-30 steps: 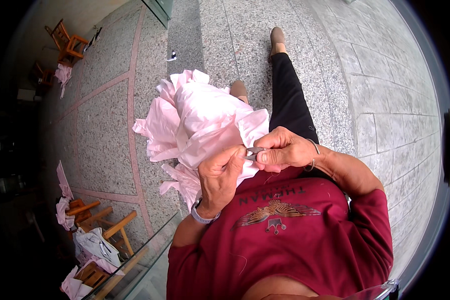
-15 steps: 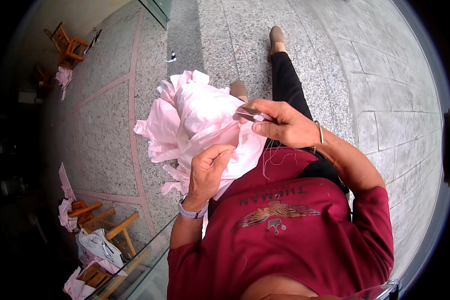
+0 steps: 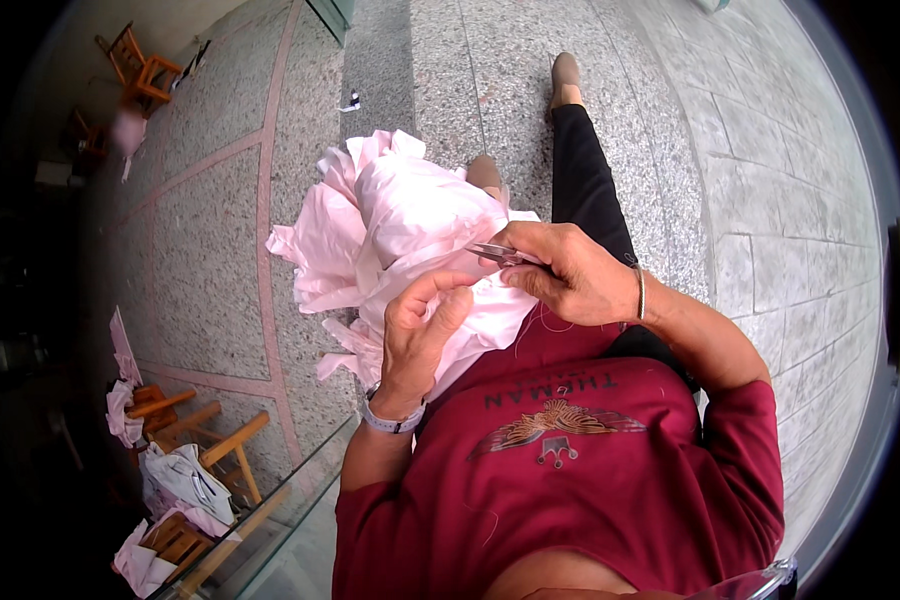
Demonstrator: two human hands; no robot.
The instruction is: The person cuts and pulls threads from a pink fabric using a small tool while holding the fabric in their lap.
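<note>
A heap of thin pale pink cloth (image 3: pixel 410 205) lies over my lap and hangs down past my left leg. My left hand (image 3: pixel 422 325) pinches an edge of this cloth between thumb and fingers. In my right hand (image 3: pixel 560 262) is a pair of small metal thread snips (image 3: pixel 497 253), blades pointing left over the cloth. The blade tips are just above my left fingertips, and the right thumb also rests against a gathered bit of the cloth. Thin loose threads hang below my right hand against my dark red shirt (image 3: pixel 560 480).
Wooden chairs (image 3: pixel 235 440) with pink cloth and a whitish bag (image 3: pixel 185 480) stand at the lower left, behind a glass pane's edge (image 3: pixel 300 500). Another wooden chair (image 3: pixel 140 75) is at the far left. A small dark-and-white item (image 3: pixel 350 101) lies on the speckled floor (image 3: pixel 210 240).
My right hand has come down and nearer to my left hand, with the snips now close to the cloth edge. My left hand has shifted slightly and keeps its pinch.
</note>
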